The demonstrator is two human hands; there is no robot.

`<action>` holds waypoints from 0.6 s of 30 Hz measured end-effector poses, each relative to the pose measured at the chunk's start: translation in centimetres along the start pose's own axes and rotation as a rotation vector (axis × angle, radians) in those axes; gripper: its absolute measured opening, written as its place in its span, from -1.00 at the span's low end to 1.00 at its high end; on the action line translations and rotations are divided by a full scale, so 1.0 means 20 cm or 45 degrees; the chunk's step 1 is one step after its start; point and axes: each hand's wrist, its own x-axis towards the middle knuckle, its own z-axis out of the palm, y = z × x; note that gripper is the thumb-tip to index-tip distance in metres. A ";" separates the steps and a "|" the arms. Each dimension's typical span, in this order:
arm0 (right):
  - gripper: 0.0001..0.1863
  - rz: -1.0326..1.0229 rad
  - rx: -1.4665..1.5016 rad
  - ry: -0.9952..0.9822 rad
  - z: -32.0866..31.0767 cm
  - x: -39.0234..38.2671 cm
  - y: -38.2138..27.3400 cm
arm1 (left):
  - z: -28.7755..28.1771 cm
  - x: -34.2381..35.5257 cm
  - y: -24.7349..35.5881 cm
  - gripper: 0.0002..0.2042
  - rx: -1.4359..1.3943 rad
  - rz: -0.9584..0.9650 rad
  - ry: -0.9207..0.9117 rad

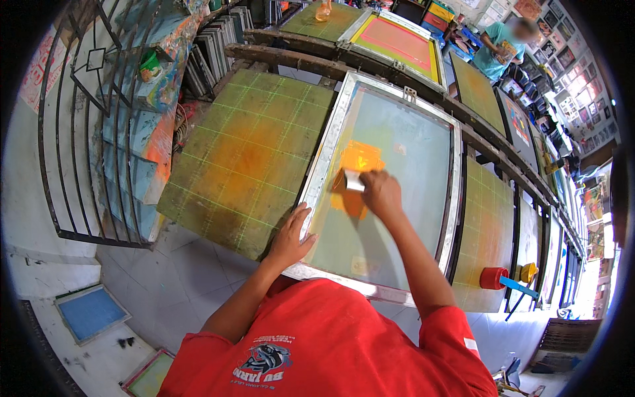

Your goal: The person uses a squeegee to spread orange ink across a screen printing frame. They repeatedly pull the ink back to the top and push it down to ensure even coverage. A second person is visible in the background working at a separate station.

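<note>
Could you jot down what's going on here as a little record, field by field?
Place: print workshop, long row of green gridded boards
Left hand: flat on the near left edge of the metal frame, pressing it down
Right hand: grips a small squeegee on the mesh
Ink: orange patch under and beyond the squeegee
Beside: red cup on the board to the right
Others: a person in a blue shirt far down the row

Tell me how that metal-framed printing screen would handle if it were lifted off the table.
The screen frame looks rigid, being metal-edged, and probably light for its size. Its taut mesh seems easy to puncture. Wet orange ink near the right hand could run or smear if tilted.
</note>
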 end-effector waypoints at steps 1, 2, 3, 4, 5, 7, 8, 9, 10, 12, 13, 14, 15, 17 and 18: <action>-0.92 -0.017 0.018 0.024 0.01 -0.09 -0.06 | 0.00 0.00 0.00 -0.40 0.018 -0.001 0.008; -0.94 -0.031 -0.023 0.047 0.02 -0.17 -0.12 | 0.00 0.00 0.00 -0.40 0.033 0.002 0.013; -0.95 -0.034 -0.021 0.119 0.02 -0.21 -0.17 | 0.01 0.00 0.00 -0.40 0.045 0.007 0.013; -0.95 -0.035 -0.015 0.193 0.02 -0.24 -0.20 | 0.01 0.00 0.00 -0.40 0.051 0.020 0.012; -0.94 -0.006 -0.043 0.180 0.03 -0.22 -0.20 | 0.01 0.00 0.00 -0.40 0.058 0.032 0.011; -0.93 0.052 -0.095 0.155 0.08 -0.14 -0.17 | 0.01 -0.01 -0.01 -0.41 0.081 0.043 -0.003; -0.94 0.063 -0.087 0.182 0.10 -0.08 -0.12 | 0.01 0.00 0.00 -0.41 0.095 0.054 -0.019; -0.95 0.074 -0.079 0.209 0.11 -0.01 -0.06 | 0.01 0.00 0.00 -0.42 0.109 0.065 -0.036; -0.94 0.088 -0.076 0.207 0.11 0.06 -0.02 | 0.01 0.01 0.00 -0.42 0.121 0.061 -0.045; -0.93 0.112 -0.070 0.204 0.08 0.16 0.05 | 0.01 0.01 0.01 -0.43 0.144 0.053 -0.059; -0.93 0.107 -0.047 0.156 0.07 0.16 0.05 | 0.01 0.01 0.00 -0.43 0.147 0.055 -0.051; -0.93 0.104 -0.025 0.108 0.06 0.15 0.05 | 0.01 0.01 0.00 -0.44 0.149 0.058 -0.045; -0.93 0.102 -0.004 0.061 0.06 0.13 0.05 | 0.01 0.01 0.00 -0.44 0.151 0.063 -0.039; -0.94 0.073 0.032 0.015 0.04 -0.01 -0.06 | 0.01 -0.01 -0.02 -0.44 0.164 0.056 -0.014; -0.97 0.025 -0.019 -0.022 0.02 -0.11 -0.11 | 0.02 -0.01 -0.02 -0.44 0.163 0.060 -0.005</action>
